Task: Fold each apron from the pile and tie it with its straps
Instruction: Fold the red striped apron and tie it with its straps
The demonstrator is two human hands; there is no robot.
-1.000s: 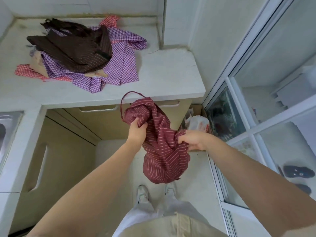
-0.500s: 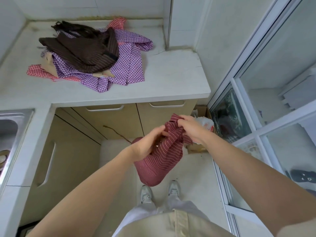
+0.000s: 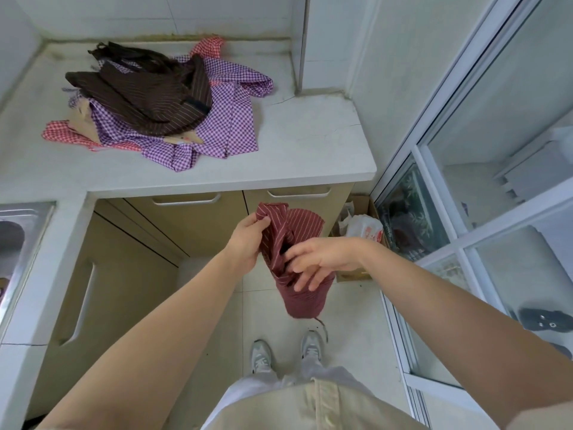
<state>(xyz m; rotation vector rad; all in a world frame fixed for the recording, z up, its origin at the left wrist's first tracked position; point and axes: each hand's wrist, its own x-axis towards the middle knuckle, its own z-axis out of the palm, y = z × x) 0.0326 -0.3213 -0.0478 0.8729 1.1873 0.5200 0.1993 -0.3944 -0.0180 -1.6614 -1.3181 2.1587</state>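
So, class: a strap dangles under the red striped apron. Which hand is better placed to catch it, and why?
Probably the right. The left hand grips the red striped apron by its top edge and carries it; the right hand lies loose-fingered lower on the cloth, nearer the strap hanging at the bottom.

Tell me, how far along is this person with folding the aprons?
Done: no folded, tied apron shows anywhere. In hand: a bunched maroon striped apron, its top gripped by the left hand, the right hand against it with fingers spread; it is not folded or tied yet. Left: on the countertop, a brown striped apron lies atop a purple checked apron and a red checked apron.
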